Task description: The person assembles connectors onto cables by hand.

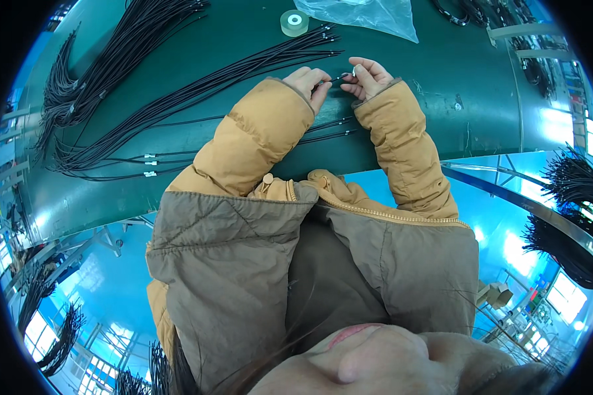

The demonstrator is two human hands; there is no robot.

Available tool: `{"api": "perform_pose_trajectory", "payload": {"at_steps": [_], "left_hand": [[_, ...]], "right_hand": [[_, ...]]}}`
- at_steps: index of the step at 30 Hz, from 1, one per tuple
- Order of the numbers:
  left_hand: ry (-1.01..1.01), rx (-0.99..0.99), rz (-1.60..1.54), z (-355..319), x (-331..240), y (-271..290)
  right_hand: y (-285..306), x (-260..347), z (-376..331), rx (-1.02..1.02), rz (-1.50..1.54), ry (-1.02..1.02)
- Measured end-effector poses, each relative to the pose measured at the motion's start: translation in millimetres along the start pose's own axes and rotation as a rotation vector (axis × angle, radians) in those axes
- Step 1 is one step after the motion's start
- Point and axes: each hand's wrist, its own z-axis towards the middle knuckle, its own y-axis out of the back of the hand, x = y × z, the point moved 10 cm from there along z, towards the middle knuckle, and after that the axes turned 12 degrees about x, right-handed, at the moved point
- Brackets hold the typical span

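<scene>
Where the fingertips meet: left hand (308,84) has thumb and fingers pinched together on a thin black cable (337,79); right hand (369,78) has thumb and index closed around a small pale piece (355,70), too tiny to say if it's attached.
Cable spot: between the two hands, above the tabletop (454,99), in from its near edge.
Cable feel: probably super light, bendy with some spring, jacket maybe a bit slick. Tip looks like the fiddly, easy-to-damage part, tbh.
Where to grab: best bet is a pinch on the jacket just behind the tip.
Loose cables: a long black bundle (191,95) fans out toward the left edge; tagged strays (150,164) lie closer to the near edge.
Tabletop: green, smooth-looking, kinda scuffed. Tape roll (294,23) and clear plastic bag (369,14) sit toward the far edge, bigger cable pile (128,49) toward the far left corner.
Room: shiny blue floor (118,280), more black bundles (563,247) past the right edge.
</scene>
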Motion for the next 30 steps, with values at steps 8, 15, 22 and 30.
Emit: {"api": "perform_pose_trajectory", "payload": {"at_steps": [8,15,22,30], "left_hand": [[0.022,0.017,0.003,-2,-5,2],[0.027,0.025,0.016,1,-8,7],[0.028,0.040,0.043,-6,-1,16],[0.008,-0.034,-0.042,1,-33,8]], "right_hand": [[-2,-5,-1,0.061,-0.148,-0.031],[3,-1,0,0.089,-0.217,-0.039],[-45,19,-15,0.096,-0.505,-0.031],[47,-20,9,0.304,-0.418,0.063]]}}
